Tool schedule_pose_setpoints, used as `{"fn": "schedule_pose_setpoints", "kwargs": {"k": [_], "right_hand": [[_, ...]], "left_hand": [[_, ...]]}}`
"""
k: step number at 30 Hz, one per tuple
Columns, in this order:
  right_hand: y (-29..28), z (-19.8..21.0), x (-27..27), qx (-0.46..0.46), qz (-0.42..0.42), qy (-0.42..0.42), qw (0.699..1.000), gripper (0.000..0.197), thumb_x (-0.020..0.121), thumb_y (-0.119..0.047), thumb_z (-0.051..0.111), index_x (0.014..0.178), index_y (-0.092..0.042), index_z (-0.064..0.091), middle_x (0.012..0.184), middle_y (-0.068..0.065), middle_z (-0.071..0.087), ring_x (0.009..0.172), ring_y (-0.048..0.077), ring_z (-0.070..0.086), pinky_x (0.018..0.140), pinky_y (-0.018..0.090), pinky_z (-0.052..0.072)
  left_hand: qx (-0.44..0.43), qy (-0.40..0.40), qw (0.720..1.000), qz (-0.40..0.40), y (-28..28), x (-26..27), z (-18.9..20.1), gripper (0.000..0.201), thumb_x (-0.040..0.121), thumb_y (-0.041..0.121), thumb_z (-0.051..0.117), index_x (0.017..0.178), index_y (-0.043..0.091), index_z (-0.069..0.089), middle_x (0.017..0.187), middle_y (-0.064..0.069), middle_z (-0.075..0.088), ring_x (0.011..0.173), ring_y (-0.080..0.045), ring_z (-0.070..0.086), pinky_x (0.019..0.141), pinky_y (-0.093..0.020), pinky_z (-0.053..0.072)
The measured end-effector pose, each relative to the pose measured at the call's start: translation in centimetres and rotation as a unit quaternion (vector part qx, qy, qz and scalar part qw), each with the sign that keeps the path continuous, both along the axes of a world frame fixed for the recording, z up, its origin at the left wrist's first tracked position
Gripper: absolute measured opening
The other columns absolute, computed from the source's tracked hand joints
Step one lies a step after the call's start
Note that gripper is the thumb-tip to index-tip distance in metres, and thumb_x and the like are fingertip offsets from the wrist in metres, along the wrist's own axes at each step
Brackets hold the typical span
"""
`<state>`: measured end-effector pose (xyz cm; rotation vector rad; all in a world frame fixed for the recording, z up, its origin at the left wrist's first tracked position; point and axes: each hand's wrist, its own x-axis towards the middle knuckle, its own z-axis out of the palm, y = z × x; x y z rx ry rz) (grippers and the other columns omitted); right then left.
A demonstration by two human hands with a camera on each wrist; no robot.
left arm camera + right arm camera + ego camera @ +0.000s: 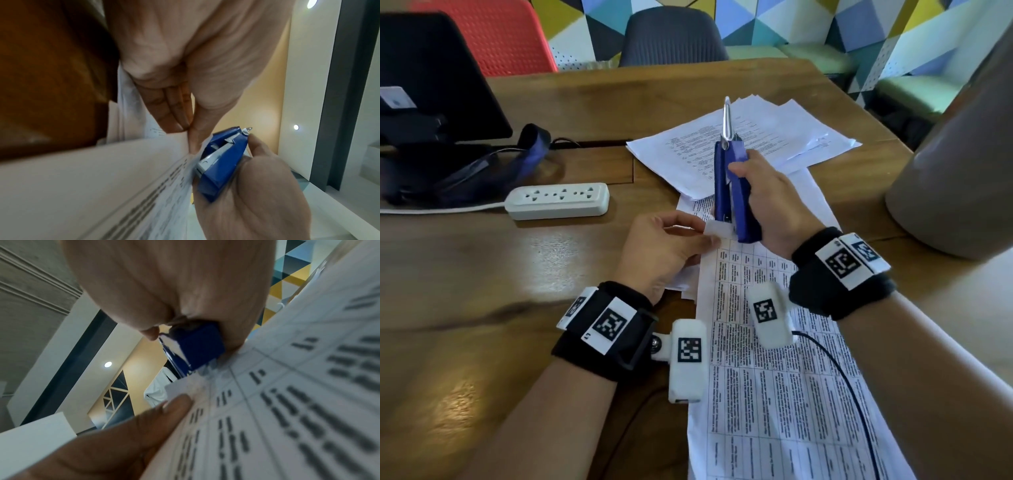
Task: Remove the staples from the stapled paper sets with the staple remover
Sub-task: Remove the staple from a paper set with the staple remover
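At the far left of the wooden table (482, 274) stands a dark monitor (431, 75), with a tangled dark strap (517, 161) and a white power strip (557, 200) lying in front of it. Moving right, the left hand (664, 253) comes in palm-down from a forearm that wears a black wristband with printed markers; its thumb and fingers are curled together and pinch the upper left corner of the stapled paper set (774, 377), a printed table sheet that runs from the hands toward the near table edge. The left wrist view shows the fingers under the corner and the thumb on top, lifting it slightly. Just right of that pinch, the right hand (770, 205) is wrapped tightly round the blue staple remover (732, 192), thumb across its upper side, holding it nearly upright with the metal lever pointing away and the lower end pressed at the pinched corner. Whether a staple is caught there cannot be told. Beyond the hands lies a loose heap of papers (774, 137).
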<state>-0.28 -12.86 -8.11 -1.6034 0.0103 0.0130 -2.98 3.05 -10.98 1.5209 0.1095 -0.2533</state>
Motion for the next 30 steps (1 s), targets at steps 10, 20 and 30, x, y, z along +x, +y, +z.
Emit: {"fn": "schedule_pose_setpoints", "kwargs": {"k": [10,20,30], "right_hand": [[2.5,0.5,0.2,-0.253,-0.089,-0.102,0.958,0.042,0.108,-0.056,0.038,0.091,-0.019,0.049,0.076,-0.010,0.050,0.068,0.006,0.048,0.060,0.022,0.034],[3.0,0.8,0.2,-0.224,-0.176,-0.106,0.953,0.044,0.108,-0.056,0.037,0.079,-0.025,0.046,0.075,-0.010,0.052,0.073,0.011,0.051,0.067,0.026,0.038],[-2.4,2.9,-2.6,0.050,-0.230,-0.096,0.967,0.028,0.106,-0.058,0.041,0.100,-0.036,0.057,0.090,-0.006,0.060,0.088,0.019,0.063,0.091,0.052,0.061]], "left_hand": [[-0.055,-0.023,0.998,0.027,-0.4,-0.4,-0.1,0.021,0.076,-0.005,0.085,0.092,-0.002,0.072,0.091,-0.024,0.076,0.082,-0.032,0.077,0.071,-0.032,0.064],[-0.019,-0.095,0.995,-0.006,-0.5,-0.5,-0.1,0.019,0.073,0.007,0.090,0.084,0.009,0.074,0.085,-0.016,0.078,0.069,-0.014,0.069,0.063,-0.023,0.055],[-0.003,-0.033,0.998,-0.048,0.4,0.5,-0.4,0.016,0.092,0.004,0.071,0.091,0.016,0.081,0.098,-0.012,0.079,0.103,-0.037,0.073,0.099,-0.060,0.054]]}}
